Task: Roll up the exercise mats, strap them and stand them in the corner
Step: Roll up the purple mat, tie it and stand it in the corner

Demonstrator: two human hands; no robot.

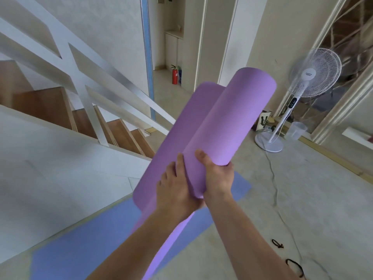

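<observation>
I hold a purple exercise mat (228, 122) up in the air, partly rolled, its roll pointing up and to the right. My right hand (219, 174) grips the lower end of the roll, thumb on top. My left hand (175, 188) presses flat against the loose flap beside the roll. The unrolled tail hangs down between my forearms. A blue mat (84, 245) lies flat on the floor below. Two black straps (277, 243) lie on the floor at the lower right.
A white standing fan (313, 74) stands at the right, its cable (274, 182) trailing across the floor. A clear plastic jug (295, 131) sits beside it. Wooden stairs (113, 130) with a white railing descend at the left. A red fire extinguisher (174, 75) stands in the far doorway.
</observation>
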